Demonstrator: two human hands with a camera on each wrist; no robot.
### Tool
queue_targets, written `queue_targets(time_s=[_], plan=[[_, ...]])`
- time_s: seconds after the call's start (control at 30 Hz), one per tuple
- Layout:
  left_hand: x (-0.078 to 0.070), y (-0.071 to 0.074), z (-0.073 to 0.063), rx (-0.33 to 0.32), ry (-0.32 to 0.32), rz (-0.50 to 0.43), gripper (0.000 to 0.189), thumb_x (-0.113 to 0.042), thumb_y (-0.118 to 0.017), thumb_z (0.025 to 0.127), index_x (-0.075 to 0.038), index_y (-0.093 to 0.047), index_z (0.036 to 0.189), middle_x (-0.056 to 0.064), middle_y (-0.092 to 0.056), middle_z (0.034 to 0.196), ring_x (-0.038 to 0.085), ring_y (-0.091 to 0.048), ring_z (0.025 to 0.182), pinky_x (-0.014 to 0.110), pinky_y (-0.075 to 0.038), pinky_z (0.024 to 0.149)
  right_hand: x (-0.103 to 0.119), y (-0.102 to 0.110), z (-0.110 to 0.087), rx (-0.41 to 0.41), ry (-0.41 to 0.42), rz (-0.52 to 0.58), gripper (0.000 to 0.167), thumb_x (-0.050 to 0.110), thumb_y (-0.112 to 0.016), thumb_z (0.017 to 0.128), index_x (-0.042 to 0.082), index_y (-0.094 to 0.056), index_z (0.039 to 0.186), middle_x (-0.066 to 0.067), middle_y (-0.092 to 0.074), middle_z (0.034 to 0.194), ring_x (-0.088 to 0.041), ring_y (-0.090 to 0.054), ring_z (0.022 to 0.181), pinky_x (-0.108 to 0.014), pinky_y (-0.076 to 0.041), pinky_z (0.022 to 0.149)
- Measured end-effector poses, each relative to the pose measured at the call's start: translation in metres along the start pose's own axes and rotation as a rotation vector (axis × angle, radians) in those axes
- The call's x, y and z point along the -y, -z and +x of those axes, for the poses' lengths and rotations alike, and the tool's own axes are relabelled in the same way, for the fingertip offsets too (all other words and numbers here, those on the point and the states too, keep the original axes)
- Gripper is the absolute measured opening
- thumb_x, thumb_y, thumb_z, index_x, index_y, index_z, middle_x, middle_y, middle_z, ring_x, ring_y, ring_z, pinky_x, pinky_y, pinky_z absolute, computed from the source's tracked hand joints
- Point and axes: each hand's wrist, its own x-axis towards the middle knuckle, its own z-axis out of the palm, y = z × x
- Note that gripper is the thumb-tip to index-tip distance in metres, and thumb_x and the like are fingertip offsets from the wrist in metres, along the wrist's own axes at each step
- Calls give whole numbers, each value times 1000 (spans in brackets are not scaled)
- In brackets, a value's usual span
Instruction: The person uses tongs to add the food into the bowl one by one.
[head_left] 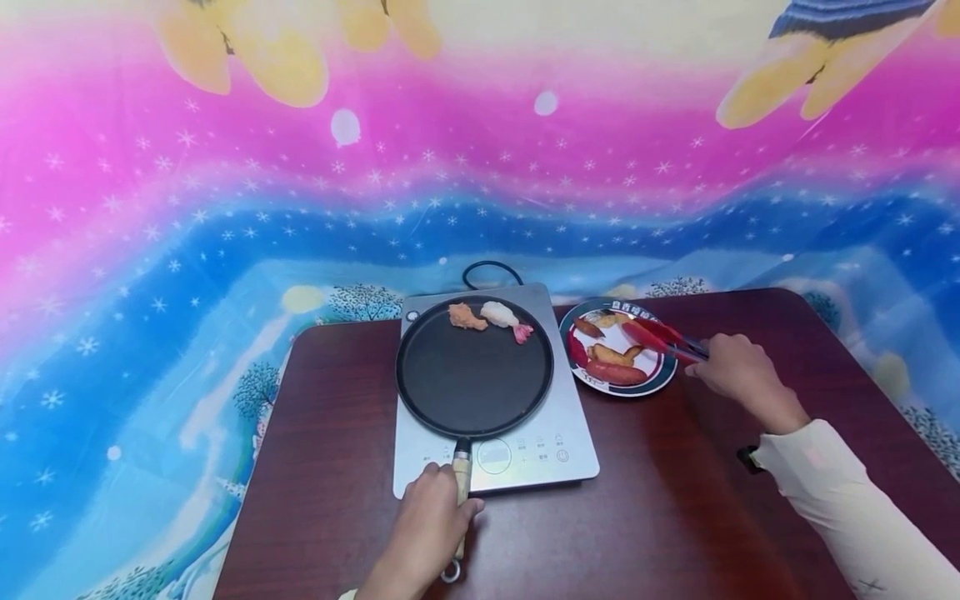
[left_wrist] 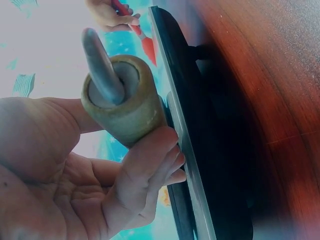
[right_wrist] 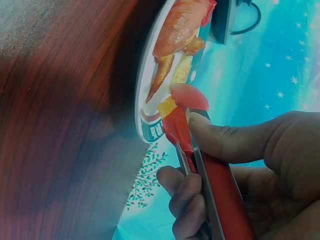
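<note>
My left hand (head_left: 426, 523) grips the wooden handle (head_left: 462, 479) of a flat black frying pan (head_left: 468, 383). The handle's end, with its metal hanging ring, fills the middle of the left wrist view. At the pan's far side lie a brown fried chicken piece (head_left: 467, 317) and a white shrimp (head_left: 500, 314) with a pink tail. My right hand (head_left: 738, 375) holds red-and-metal tongs (head_left: 667, 337), their red tips over the right part of a plate (head_left: 636, 388). A yellow piece (right_wrist: 166, 106) shows by the tips; I cannot tell whether they pinch it.
The pan stands on a silver induction cooker (head_left: 517, 471), with a black cable (head_left: 492, 264) behind it. On the plate lie a sausage (head_left: 615, 372), a chicken wing (head_left: 611, 356) and other food pieces. A patterned cloth (head_left: 480, 183) hangs behind the dark red table (head_left: 330, 433).
</note>
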Motion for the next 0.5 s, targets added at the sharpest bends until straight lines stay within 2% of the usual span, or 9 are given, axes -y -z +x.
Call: queue_targets(time_s=[0.37, 0.5], plan=[[0, 0, 0, 16, 15, -9, 37, -23, -89, 77, 5, -70, 91, 4, -55, 74, 16, -55, 66, 35, -49, 62, 9, 0, -3, -23, 8, -10, 60, 23, -80, 87, -19, -59, 125, -34, -66, 102, -28, -57, 70, -36, -54, 57], [0, 0, 0, 8, 9, 2, 38, -24, -89, 77, 5, -70, 91, 4, -55, 74, 16, -56, 66, 35, -48, 62, 15, 1, -4, -40, 35, -25, 58, 23, -80, 87, -18, -60, 124, -33, -67, 101, -29, -57, 71, -37, -53, 59]])
